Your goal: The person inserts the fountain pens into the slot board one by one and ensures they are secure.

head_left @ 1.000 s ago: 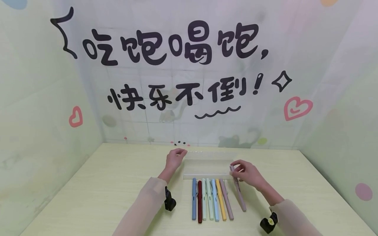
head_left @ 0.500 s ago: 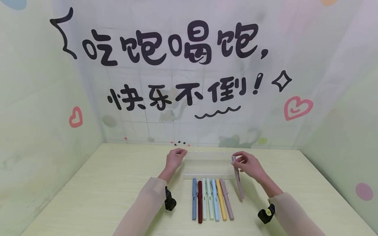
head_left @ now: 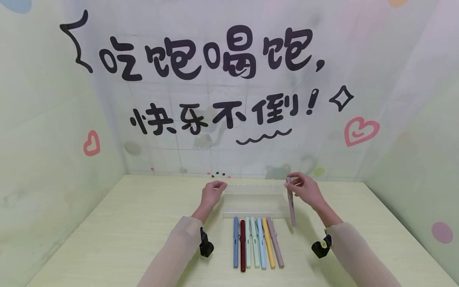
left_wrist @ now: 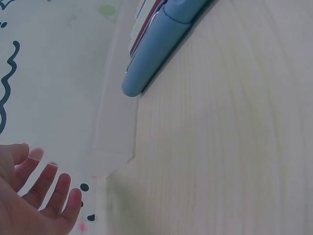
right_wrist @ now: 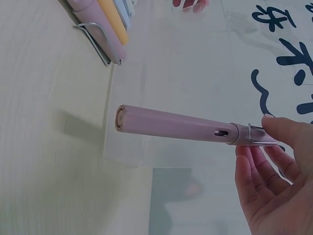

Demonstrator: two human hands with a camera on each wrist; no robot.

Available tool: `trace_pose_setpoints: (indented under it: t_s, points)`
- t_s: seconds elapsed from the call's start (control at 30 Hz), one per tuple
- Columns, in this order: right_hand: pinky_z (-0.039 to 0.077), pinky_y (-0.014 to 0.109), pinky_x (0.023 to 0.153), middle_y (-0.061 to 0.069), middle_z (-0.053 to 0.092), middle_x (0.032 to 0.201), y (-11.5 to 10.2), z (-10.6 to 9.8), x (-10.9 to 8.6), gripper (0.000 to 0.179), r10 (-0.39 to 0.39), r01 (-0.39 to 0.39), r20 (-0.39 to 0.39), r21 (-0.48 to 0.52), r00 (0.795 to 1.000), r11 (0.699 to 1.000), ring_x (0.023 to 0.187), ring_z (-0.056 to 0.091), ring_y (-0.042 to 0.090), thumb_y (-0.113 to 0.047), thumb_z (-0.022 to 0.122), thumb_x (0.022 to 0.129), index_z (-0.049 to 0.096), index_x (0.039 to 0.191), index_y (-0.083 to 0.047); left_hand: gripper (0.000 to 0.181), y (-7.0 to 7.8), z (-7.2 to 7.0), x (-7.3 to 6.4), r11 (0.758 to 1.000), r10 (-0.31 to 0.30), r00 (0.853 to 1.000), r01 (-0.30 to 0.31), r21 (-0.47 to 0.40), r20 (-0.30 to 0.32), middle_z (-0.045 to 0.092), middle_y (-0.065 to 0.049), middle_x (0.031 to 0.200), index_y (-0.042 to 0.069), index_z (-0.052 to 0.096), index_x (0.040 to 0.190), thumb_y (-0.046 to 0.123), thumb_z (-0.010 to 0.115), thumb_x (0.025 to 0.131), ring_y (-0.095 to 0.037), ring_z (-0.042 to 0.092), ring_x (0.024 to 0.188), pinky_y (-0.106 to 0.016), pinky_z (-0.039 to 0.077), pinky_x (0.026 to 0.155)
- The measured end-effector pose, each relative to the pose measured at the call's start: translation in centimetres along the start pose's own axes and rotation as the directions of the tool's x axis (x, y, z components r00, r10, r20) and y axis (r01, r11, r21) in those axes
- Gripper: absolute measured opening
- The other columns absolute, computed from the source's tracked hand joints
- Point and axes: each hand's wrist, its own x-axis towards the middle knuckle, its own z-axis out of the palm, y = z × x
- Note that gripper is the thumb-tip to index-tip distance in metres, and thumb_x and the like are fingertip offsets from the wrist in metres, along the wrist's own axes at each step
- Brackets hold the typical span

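Note:
A lilac pen (head_left: 291,207) hangs steeply in my right hand (head_left: 306,189), whose thumb and fingers pinch it by the clip end. Its lower end (right_wrist: 122,119) points down beside the right end of a clear plastic case (head_left: 251,214). At the case's back left corner, my left hand (head_left: 212,194) pinches the thin see-through edge between thumb and index finger, the other fingers (left_wrist: 58,196) spread loosely. In front of the case lies a row of pens: blue (head_left: 235,243), dark red (head_left: 242,247), pale green, light blue (head_left: 261,244), yellow (head_left: 269,243) and lilac (head_left: 275,243).
The case stands on a pale wooden table (head_left: 150,231) near the back wall (head_left: 229,159), which carries printed black characters. Side walls (head_left: 405,171) rise at the left and right. Each wrist wears a black camera (head_left: 206,244).
My right hand has lifted the lilac pen up and away from the table, towards the back, and the pen now hangs more upright. My left hand keeps its place at the case.

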Motion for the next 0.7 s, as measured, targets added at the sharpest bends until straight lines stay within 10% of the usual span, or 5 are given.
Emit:
trace_pose_setpoints:
  t_s: [0.7]
  points:
    - [0.045, 0.031, 0.061, 0.016, 0.061, 0.089, -0.6, 0.4, 2.2, 0.03, -0.034, 0.029, -0.232, -0.025, 0.972, 0.999, 0.078, 0.058, 0.026, -0.01, 0.062, 0.081, 0.055, 0.109, -0.001, 0.023, -0.3, 0.0, 0.1, 1.0, 0.017, 1.0, -0.017, -0.01, -0.002, 0.061, -0.011, 0.094, 0.001, 0.064, 0.097, 0.02, 0.056, 0.087, -0.027, 0.055, 0.089, -0.039, 0.044, 0.076]
